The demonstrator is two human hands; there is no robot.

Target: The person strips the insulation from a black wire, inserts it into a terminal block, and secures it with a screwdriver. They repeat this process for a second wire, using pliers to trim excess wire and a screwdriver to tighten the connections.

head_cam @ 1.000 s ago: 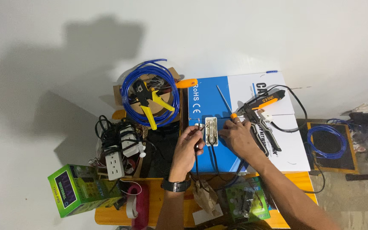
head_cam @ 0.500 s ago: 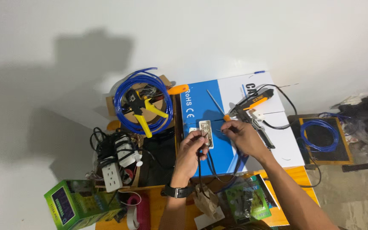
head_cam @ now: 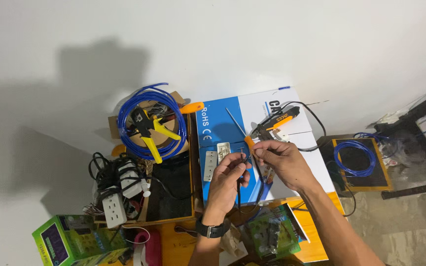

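So, quick rundown of the bench (head_cam: 311,246) from the head view:

Left hand: left hand (head_cam: 228,184) has its fingers pinched shut on a thin black wire (head_cam: 238,194) that hangs down in a loop below the fist.

Right hand: right hand (head_cam: 279,160) is closed round a screwdriver (head_cam: 240,129) with an orange handle; the thin metal shaft points up and left over the box. Both hands nearly touch at the fingertips.

Under the hands: big flat blue and white box (head_cam: 213,123) lying on the bench, with two small white socket plates (head_cam: 215,155) on it just left of the left hand.

Around: coil of blue cable (head_cam: 124,116) on a cardboard reel at the left with yellow-handled pliers (head_cam: 154,133) on top; white power strip (head_cam: 114,207) in a tangle of black cords below it; black and orange tool (head_cam: 277,120) just above the right hand.

Further out: second blue cable coil (head_cam: 353,157) on a dark square mat at the right, well apart.

Packages: green box (head_cam: 70,241) at the lower left corner, green printed pack (head_cam: 269,231) between the forearms.

Changed: half a second back the left hand was on the white plates; now it's off them, and both hands sit a bit lower and right.
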